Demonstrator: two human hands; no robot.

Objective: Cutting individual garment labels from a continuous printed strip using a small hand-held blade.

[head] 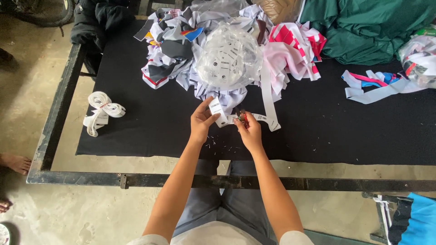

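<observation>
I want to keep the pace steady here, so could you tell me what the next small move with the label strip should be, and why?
Probably close the small red-handled snips in the right hand across the white label strip. The left hand already holds a stack of cut labels at the strip's end, and the blades sit right at the strip.

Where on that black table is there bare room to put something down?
The black cloth lies bare between the white ribbon bundle and the left hand, and again right of the right hand, below the grey and pink strips. The back is crowded: a heap of fabric scraps, a clear bag and green cloth.
</observation>
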